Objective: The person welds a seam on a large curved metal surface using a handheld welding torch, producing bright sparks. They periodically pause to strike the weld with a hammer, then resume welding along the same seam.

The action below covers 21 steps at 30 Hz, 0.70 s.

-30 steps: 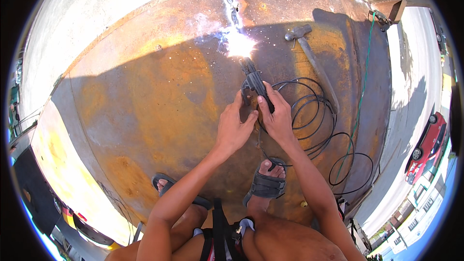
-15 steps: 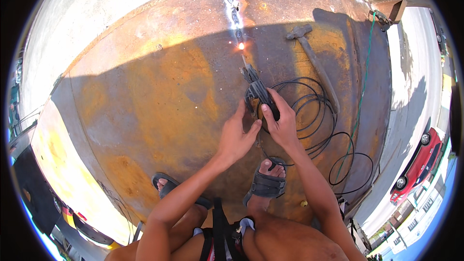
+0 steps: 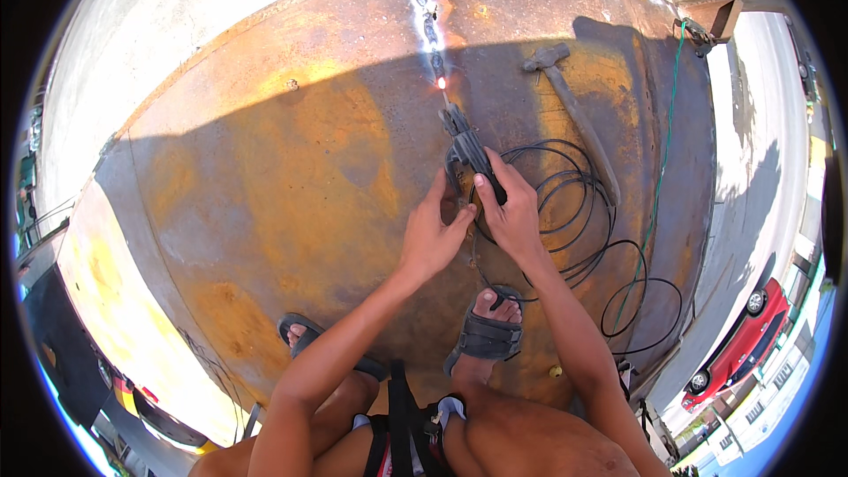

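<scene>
A black welding electrode holder [image 3: 467, 145] points away from me above the rusty steel plate [image 3: 291, 212]. My right hand [image 3: 515, 216] is closed round its handle from the right. From the left, my left hand [image 3: 436, 234] is closed at the holder's lower side, fingertips and thumb against it. A short stub of welding rod [image 3: 446, 98] sticks out of the jaws. Its tip meets a small red glowing spot [image 3: 442, 83] at the near end of a dark, lumpy weld bead [image 3: 429, 28] with whitish edges.
A hammer [image 3: 579, 115] lies right of the holder. Black cable [image 3: 579, 178] is coiled beside my right hand, and a green cord [image 3: 664, 159] runs along the plate's right side. My sandalled feet [image 3: 491, 336] stand on the plate. A red car [image 3: 738, 344] is on the road at right.
The bright orange glow at the rod tip has shrunk to a smaller red spot. Both hands and the holder have shifted slightly. The red car has moved down the right side of the view.
</scene>
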Available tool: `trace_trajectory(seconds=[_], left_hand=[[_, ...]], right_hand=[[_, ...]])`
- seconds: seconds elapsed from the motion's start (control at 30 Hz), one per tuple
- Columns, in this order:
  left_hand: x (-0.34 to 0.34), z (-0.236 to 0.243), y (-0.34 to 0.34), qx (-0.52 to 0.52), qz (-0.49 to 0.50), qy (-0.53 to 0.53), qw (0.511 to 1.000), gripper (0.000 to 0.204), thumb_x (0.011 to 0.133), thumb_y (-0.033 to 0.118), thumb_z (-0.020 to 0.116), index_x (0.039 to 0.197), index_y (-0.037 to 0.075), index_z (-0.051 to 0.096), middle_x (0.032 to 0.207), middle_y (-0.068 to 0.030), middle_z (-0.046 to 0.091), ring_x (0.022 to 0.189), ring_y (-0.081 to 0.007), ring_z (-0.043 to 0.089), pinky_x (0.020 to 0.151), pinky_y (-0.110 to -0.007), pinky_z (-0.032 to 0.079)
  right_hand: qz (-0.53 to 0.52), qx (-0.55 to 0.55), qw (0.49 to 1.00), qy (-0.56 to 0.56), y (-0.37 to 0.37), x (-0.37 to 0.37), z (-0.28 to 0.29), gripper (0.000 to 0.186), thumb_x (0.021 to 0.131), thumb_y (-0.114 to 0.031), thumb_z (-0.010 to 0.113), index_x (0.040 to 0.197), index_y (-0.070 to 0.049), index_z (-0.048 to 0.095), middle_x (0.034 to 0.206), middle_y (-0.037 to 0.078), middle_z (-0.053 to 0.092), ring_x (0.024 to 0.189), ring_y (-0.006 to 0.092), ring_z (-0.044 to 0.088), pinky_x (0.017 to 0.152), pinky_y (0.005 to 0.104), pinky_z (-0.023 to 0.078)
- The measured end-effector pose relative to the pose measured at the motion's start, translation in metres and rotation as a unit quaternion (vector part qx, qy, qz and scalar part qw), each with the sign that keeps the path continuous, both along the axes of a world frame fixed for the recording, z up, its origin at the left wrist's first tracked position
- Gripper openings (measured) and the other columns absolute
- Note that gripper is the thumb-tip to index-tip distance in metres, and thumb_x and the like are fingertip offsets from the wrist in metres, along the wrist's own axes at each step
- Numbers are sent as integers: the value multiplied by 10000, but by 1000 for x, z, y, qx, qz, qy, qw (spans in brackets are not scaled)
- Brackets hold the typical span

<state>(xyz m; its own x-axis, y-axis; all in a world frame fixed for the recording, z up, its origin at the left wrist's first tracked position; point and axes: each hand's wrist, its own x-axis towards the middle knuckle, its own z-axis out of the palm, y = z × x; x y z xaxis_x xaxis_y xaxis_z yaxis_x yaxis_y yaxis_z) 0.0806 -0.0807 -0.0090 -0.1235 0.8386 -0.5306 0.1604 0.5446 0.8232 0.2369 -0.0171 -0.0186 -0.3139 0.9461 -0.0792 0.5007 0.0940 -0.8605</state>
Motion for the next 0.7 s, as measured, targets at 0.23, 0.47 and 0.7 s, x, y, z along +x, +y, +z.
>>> trace_trajectory(seconds=[0.23,0.47,0.7], left_hand=[[0,-12,-5,12,9,3,1000,874,972,242,791,1641,-99,344,1298,-245,719,1099,-256,726,888,-374,581],[3,-11,-4,20,19,2,1000,818,965,221,762,1615,-93,378,1252,-259,729,1070,-336,737,905,-424,581],[2,-11,-3,28,26,-2,999,800,962,210,754,1602,-104,391,1226,-267,736,1028,-356,750,873,-440,597]], right_hand=[[-1,-2,1000,-1,0,-2,0,420,1063,-165,685,1419,50,625,1067,253,717,949,437,720,829,466,559],[0,12,1000,11,1,-2,-4,424,1065,-168,684,1421,54,623,1046,247,709,921,419,718,815,464,557],[-1,9,1000,5,1,-2,-6,427,1069,-174,680,1423,57,621,1037,245,705,913,420,715,810,466,555]])
